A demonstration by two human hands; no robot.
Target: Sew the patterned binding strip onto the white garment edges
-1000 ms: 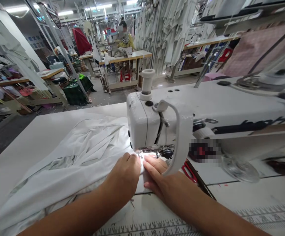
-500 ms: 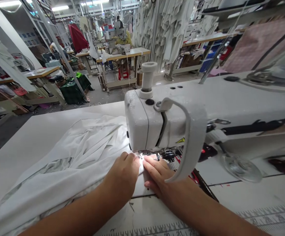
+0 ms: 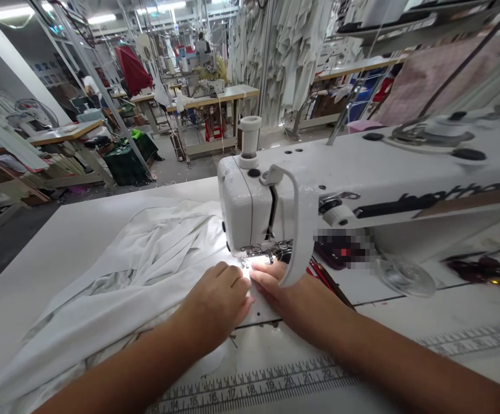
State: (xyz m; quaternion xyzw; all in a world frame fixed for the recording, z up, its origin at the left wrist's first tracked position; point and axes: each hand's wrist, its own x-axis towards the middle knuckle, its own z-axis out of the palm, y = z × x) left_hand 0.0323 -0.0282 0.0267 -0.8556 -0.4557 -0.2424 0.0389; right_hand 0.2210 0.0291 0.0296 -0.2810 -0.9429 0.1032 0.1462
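Under the head of a white sewing machine (image 3: 237, 201), both hands are close to the lit needle and presser foot (image 3: 245, 261). My left hand (image 3: 215, 302) is closed, fingers curled and thumb tucked against them, on the edge of a white cloth (image 3: 159, 247). That cloth lies in loose folds across the table to the left. My right hand (image 3: 293, 296) lies low with its fingers stretched toward the needle, the tips just right of the foot. A white curved guard (image 3: 299, 230) hides part of it. What lies beneath its fingertips is hard to make out.
A printed ruler scale (image 3: 271, 385) runs along the table's front edge. Right of the hands lie a red tool (image 3: 325, 276), a clear round disc (image 3: 407, 276) and a dark object with a small light (image 3: 483, 270). Other sewing tables (image 3: 215, 98) and hanging white garments (image 3: 293, 57) stand behind.
The view has shifted, and more of the machine's arm and ruler shows. My left thumb now shows below the curled fingers. My right hand's fingers remain beside the presser foot.
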